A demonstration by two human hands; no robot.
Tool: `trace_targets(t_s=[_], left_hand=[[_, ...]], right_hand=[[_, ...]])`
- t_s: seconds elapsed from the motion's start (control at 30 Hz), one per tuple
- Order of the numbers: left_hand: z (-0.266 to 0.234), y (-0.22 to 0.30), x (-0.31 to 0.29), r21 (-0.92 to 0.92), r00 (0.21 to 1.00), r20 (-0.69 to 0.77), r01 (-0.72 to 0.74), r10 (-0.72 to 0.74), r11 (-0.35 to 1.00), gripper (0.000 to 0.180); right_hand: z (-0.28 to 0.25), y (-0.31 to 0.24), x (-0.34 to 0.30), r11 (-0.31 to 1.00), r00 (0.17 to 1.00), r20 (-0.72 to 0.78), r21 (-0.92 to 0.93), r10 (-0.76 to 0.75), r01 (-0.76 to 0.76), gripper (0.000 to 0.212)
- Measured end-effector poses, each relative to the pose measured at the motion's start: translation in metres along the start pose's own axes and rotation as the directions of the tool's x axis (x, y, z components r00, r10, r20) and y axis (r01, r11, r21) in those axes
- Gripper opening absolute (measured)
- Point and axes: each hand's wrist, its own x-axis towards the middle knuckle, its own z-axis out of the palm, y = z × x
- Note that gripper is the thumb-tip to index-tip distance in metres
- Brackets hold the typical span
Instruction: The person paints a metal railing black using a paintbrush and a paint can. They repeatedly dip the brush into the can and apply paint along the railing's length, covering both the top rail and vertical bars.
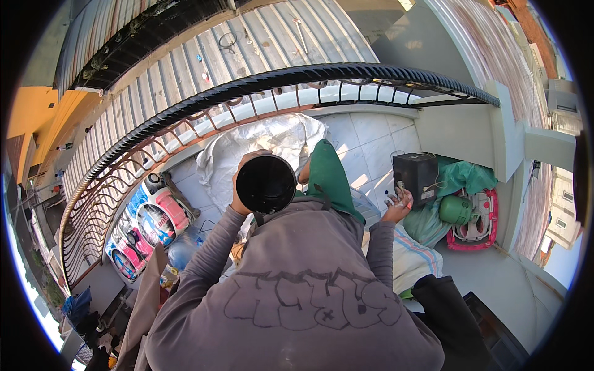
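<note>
A black, round, hollow vessel faces up in front of my chest, its dark opening toward the camera. My left hand is wrapped round its left side; part of the fingers is hidden behind the rim. To the right, my right hand is turned partly upward with its fingers curled. Between those fingers is a small pale piece with a dark end, too small to name. A black box with a thin cable stands just beyond my right hand.
A black-topped curved railing bounds the tiled balcony, with a corrugated roof beyond. A crumpled white sheet lies ahead. Pink and blue packages stand left; a green canister, a pink-rimmed plastic item and a woven sack sit right.
</note>
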Motion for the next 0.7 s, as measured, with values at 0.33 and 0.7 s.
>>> trace_targets(t_s=[0.33, 0.7], left_hand=[[0.009, 0.035, -0.002, 0.366, 0.984, -0.083, -0.116, 0.156, 0.923, 0.07], [0.095, 0.058, 0.045, 0.203, 0.949, -0.014, -0.305, 0.314, 0.931, 0.101]], right_hand=[[0.069, -0.002, 0.021, 0.996, 0.986, 0.157, 0.076, -0.049, 0.037, 0.044], [0.073, 0.017, 0.053, 0.998, 0.957, 0.284, -0.019, 0.058, -0.055, 0.058]])
